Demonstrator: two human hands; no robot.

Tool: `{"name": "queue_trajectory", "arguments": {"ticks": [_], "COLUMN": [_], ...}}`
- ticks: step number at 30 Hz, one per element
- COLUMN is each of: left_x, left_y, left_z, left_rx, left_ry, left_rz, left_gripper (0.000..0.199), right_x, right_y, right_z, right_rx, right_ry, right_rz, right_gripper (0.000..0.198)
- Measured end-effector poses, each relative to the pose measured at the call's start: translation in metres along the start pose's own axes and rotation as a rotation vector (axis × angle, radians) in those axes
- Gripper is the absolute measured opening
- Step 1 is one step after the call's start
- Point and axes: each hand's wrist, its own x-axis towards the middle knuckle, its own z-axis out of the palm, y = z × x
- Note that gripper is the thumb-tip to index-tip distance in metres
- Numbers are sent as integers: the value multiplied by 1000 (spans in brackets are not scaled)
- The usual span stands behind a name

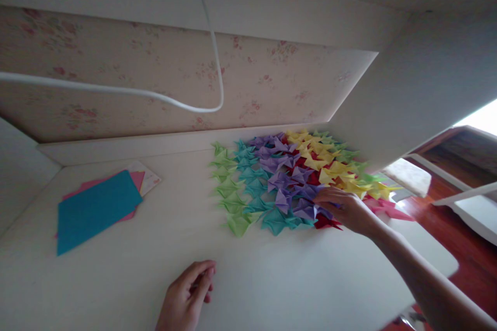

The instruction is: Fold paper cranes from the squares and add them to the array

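Observation:
Rows of folded paper cranes stand close together on the white desk (128,279): light green cranes (229,189), teal cranes (254,187), purple cranes (283,199), red cranes (327,222), yellow cranes (316,150) and pink ones (388,207) at the right. My right hand (347,209) reaches into the front of the purple group, its fingers closed on a purple crane that they partly cover. Close to the front of the desk, my left hand (188,292) is curled, thumb against fingers, with nothing visible in it. It is apart from the cranes.
On the left lie a blue paper sheet (97,212), pink sheets (139,180) and a pale card (151,178). A white cable (163,97) hangs before the floral back wall (256,77). A side panel (419,77) bounds the desk at right, with reddish floor (446,222) beyond.

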Motion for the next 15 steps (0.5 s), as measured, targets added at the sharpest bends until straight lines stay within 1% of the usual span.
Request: {"name": "queue_trajectory", "arguments": {"ticks": [6, 15], "left_x": [0, 0], "left_y": [0, -1], "left_z": [0, 0], "left_rx": [0, -14], "left_ry": [1, 0], "left_rz": [11, -4], "left_gripper": [38, 40], "right_x": [1, 3], "right_y": [-3, -5], "right_z": [-4, 6], "right_rx": [10, 16], "right_ry": [39, 32], "right_rz": [-2, -41], "right_gripper": [23, 20]}}
